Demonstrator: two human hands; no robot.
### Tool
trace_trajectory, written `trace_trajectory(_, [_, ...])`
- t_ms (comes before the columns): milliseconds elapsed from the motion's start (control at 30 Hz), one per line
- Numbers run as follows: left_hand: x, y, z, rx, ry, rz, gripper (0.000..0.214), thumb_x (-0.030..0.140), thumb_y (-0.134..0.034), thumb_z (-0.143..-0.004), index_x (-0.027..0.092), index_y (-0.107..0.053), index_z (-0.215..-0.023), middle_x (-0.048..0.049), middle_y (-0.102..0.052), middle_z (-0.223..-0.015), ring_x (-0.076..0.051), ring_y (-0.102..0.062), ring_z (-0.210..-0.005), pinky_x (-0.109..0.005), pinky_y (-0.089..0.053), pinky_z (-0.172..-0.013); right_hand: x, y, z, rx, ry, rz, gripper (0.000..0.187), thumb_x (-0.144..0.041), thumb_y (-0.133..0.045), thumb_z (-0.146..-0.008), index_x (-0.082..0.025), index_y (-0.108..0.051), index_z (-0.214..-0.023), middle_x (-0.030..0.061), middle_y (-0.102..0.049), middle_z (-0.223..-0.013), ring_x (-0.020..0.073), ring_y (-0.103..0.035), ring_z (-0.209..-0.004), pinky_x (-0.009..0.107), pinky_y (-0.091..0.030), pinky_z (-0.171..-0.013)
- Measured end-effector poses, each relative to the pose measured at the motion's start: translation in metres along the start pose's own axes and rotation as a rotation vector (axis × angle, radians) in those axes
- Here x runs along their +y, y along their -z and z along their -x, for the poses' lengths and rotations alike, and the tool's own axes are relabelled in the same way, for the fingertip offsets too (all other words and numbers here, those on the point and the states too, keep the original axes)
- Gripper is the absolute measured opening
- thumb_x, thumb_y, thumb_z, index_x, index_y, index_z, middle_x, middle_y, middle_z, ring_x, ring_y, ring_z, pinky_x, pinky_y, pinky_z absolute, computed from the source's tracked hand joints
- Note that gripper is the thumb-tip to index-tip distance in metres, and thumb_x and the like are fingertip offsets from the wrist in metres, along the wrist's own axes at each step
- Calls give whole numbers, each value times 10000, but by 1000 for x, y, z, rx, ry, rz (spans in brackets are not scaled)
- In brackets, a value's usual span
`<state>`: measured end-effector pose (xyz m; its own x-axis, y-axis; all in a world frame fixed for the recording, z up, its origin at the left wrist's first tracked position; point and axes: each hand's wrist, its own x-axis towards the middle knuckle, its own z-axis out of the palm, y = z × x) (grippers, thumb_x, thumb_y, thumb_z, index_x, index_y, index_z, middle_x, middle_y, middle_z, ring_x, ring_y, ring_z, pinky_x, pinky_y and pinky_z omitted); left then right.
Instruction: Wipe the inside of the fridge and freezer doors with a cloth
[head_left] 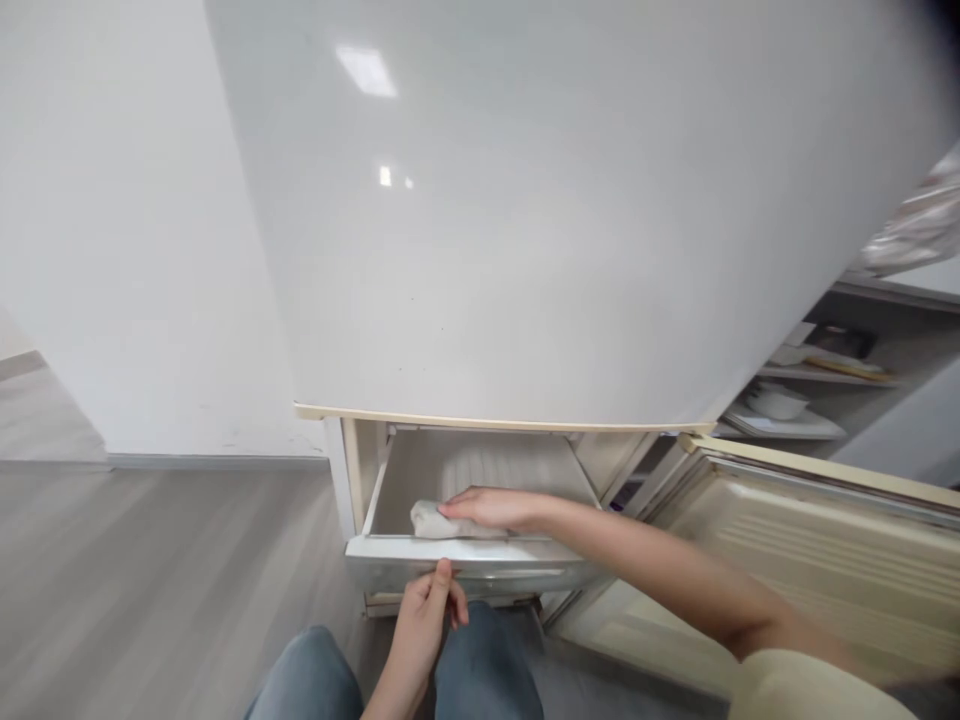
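A freezer drawer (382,549) with a pale front edge is pulled out below the big white fridge door. My right hand (491,506) reaches over the drawer's front and holds a folded white cloth (429,521). The cloth lies against the inner side of the front, and part of it is hidden under my palm. Lower down, my left hand (435,600) is closed at the middle of the drawer's front, thumb up against it and fingers curled by the handle recess.
The lower fridge door (810,540) stands swung out to the right, under my right arm. Above is the closed upper door (487,220). Shelves with a white bowl (778,400) are at the right. My knees (487,660) are close below the drawer.
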<state>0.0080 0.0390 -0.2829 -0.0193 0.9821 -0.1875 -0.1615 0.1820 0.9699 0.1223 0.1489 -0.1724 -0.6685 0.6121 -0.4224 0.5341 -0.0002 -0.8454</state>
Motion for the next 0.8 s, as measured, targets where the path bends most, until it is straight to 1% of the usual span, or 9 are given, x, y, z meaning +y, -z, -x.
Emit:
trace_trajectory(67, [-1,0,0,5,5,2,684,803,-444,-667,183,-555,-399,-7,-527,-400,-121,-430,-430,-278,-308,-530,13,17,24,60,54,94,418,-522,-474,-869,-158,-672,-917,55,-670,-1098,206,-576,-1018,311,-399,-951])
trace_trajectory(167, [0,0,2,14,6,14,669,784,-452,-685,182,-552,-411,-3,-533,-414,-121,-447,-450,-270,-317,-541,31,35,60,150,51,232,447,-544,-400,-892,-171,-641,-839,48,-670,-975,201,-570,-923,305,-413,-869])
trace_trajectory(333, [2,-1,2,12,1,-10,686,791,-425,-695,180,-558,-411,-3,-526,-410,-112,-419,-440,-271,-304,-535,55,47,119,328,-34,436,506,-569,-324,-921,-182,-570,-706,16,-566,-692,163,-510,-683,277,-389,-674])
trace_trajectory(400, [0,0,1,14,-3,-9,696,801,-413,-691,182,-560,-409,-9,-533,-410,-114,-421,-442,-274,-308,-536,63,51,141,414,-33,493,506,-561,-312,-930,-184,-553,-693,24,-560,-702,166,-516,-681,281,-395,-670])
trace_trajectory(533, [-6,0,-2,11,-18,10,685,781,-412,-714,181,-566,-420,-13,-550,-429,-119,-439,-461,-275,-323,-547,82,54,172,649,4,584,511,-536,-277,-951,-194,-568,-707,72,-594,-812,201,-572,-791,332,-448,-777])
trace_trajectory(600, [-8,1,-1,6,-17,29,678,755,-400,-745,178,-569,-432,-11,-551,-441,-115,-439,-469,-272,-323,-552,96,48,178,712,60,605,496,-516,-293,-954,-204,-634,-775,105,-626,-957,229,-588,-943,363,-458,-874])
trace_trajectory(667, [-9,1,0,-10,-14,60,645,708,-419,-776,172,-573,-454,-5,-548,-459,-108,-443,-487,-261,-324,-556,113,35,176,744,125,637,433,-490,-340,-950,-227,-683,-975,113,-616,-1153,248,-551,-1119,397,-432,-976])
trace_trajectory(733, [-10,1,1,-38,-20,85,563,656,-520,-759,163,-585,-496,5,-554,-486,-94,-444,-495,-246,-323,-551,129,18,167,802,153,718,408,-459,-394,-940,-255,-611,-1219,101,-577,-1279,261,-503,-1211,440,-404,-1023])
trace_trajectory(800, [-9,0,2,-63,-19,118,476,603,-642,-697,154,-601,-547,10,-570,-514,-81,-444,-493,-232,-319,-536,140,-2,152,902,163,832,454,-425,-440,-926,-271,-506,-1348,88,-551,-1331,273,-477,-1240,470,-388,-1030])
